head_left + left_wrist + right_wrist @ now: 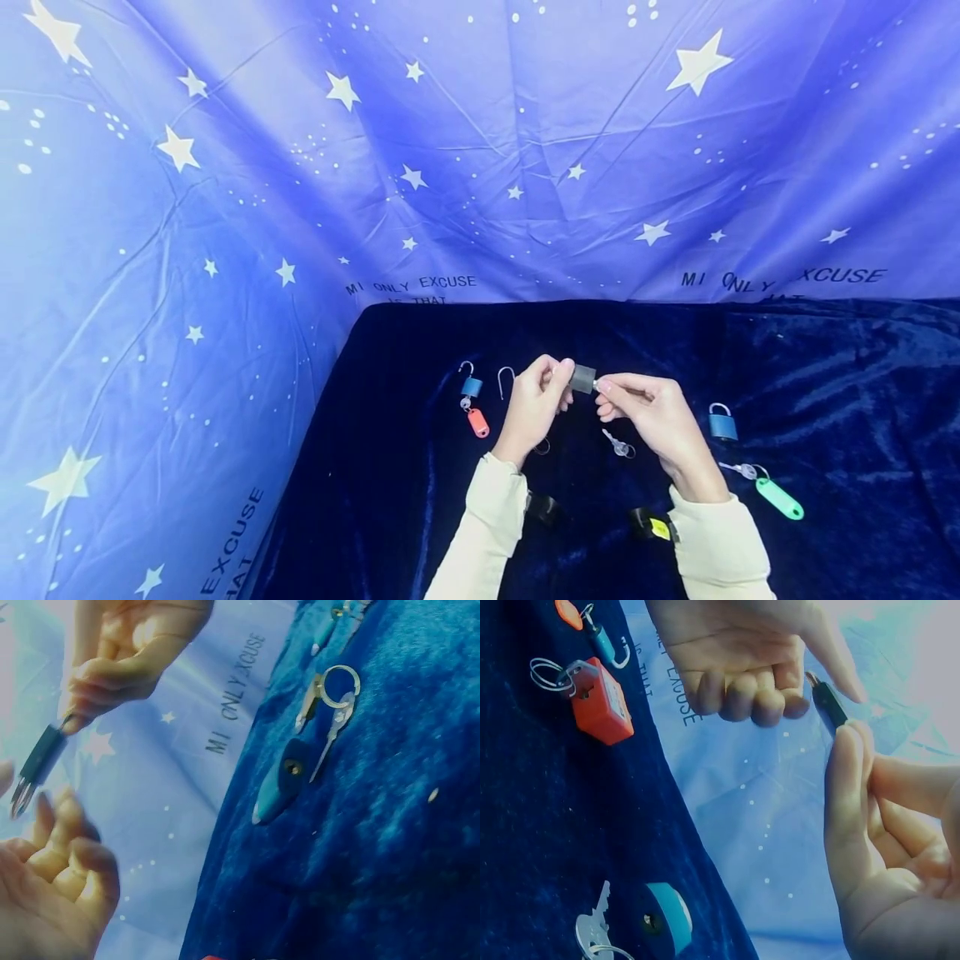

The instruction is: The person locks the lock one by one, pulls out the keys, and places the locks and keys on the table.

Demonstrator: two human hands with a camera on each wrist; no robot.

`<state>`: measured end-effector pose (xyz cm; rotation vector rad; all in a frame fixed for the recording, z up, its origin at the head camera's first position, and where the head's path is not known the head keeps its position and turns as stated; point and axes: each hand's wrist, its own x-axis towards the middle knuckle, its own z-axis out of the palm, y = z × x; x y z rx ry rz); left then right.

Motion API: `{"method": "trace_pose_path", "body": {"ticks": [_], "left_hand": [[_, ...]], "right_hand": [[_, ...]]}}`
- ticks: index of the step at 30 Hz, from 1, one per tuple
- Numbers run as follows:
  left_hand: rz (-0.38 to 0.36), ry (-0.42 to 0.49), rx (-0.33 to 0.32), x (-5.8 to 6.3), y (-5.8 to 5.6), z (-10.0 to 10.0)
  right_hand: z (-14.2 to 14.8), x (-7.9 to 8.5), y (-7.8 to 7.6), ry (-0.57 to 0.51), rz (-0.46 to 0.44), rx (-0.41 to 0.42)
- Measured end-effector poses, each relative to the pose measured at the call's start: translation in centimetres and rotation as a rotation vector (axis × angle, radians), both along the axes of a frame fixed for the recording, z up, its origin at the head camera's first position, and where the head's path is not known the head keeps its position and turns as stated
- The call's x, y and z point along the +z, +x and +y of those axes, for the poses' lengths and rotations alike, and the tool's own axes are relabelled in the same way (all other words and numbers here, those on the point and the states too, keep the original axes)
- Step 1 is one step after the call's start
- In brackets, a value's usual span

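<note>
Padlock (pixel 582 378), dark and boxy, hangs over the blue tabletop (pixel 375 500), the right hand (pixel 660 417) pinching what looks like its key (pixel 597 385); the left hand (pixel 534 404), loosely curled, surrounds the shackle (pixel 21 799), apparently without touching. To this onlooker it seems rigid, sturdy, heavy for its size; smooth sides may slip, so grip the body (pixel 41 756) by its broad faces.

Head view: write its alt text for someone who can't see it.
A right hand holds a dark lock by one end, the left hand at the other, over navy cloth. There lie blue locks, keys, a red tag and a green tag, before a starry curtain.
</note>
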<state>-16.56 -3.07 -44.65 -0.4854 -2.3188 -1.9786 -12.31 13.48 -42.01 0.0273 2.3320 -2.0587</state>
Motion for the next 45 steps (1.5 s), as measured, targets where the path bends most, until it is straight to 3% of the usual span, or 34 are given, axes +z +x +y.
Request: {"method": "trace_pose_path", "body": {"ticks": [5, 9, 14, 16, 21, 24, 31, 38, 45], "left_hand": [[-0.066, 0.089, -0.143, 1.9, 0.5, -0.6], [-0.089, 0.112, -0.19, 2.7, 0.7, -0.9], [-0.104, 0.156, -0.132, 2.8, 0.6, -1.0], [-0.105, 0.165, -0.109, 2.8, 0.6, -1.0], [-0.109, 0.123, -0.121, 2.8, 0.5, -1.4], [-0.11, 0.097, -0.132, 2.9, 0.4, -1.7], [-0.133, 0.148, -0.072, 3.0, 0.5, -1.3], [-0.139, 0.197, -0.033, 0.1, -0.9, -0.9], [-0.13, 0.212, 0.032, 0.5, -1.0, -0.5]], "right_hand": [[-0.1, -0.4, -0.1, -0.045, -0.004, -0.045], [-0.2, -0.4, -0.2, -0.055, 0.019, -0.041], [-0.4, -0.3, -0.2, -0.026, 0.059, -0.006], [-0.4, -0.5, -0.3, 0.034, 0.089, 0.003], [-0.3, -0.7, -0.4, 0.175, 0.17, -0.008], [-0.3, -0.8, -0.4, 0.203, 0.188, -0.004], [-0.5, -1.0, -0.4, 0.253, 0.189, 0.04], [-0.8, -1.0, -0.4, 0.292, 0.217, 0.009], [-1.0, -0.6, -0.1, 0.292, 0.193, -0.004]]}}
